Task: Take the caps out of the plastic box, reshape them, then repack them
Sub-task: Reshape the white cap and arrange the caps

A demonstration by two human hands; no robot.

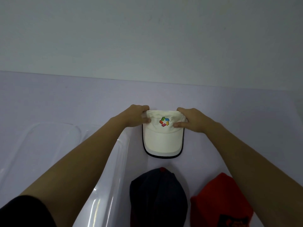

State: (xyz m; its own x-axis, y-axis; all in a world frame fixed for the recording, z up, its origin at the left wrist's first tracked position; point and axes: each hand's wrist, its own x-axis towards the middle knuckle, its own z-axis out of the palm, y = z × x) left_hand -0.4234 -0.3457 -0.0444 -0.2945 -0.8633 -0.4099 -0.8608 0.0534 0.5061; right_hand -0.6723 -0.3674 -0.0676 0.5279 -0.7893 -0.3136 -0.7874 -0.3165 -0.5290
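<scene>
A white cap [162, 138] with a colourful star logo and a dark-edged brim lies on the pale table, brim pointing toward me. My left hand [137, 116] pinches the left side of its crown. My right hand [191, 119] grips the right side of the crown, thumb pressed on the front panel. A dark navy cap [158, 195] with a red top button lies nearer to me. To its right rests a red cap [220, 202]. The clear plastic box [49, 154] stands at the left under my left forearm; I see no caps in it.
The pale lilac table [237, 104] runs back to a plain grey wall [147, 38]. The box's glossy near rim [106, 194] lies just left of the navy cap.
</scene>
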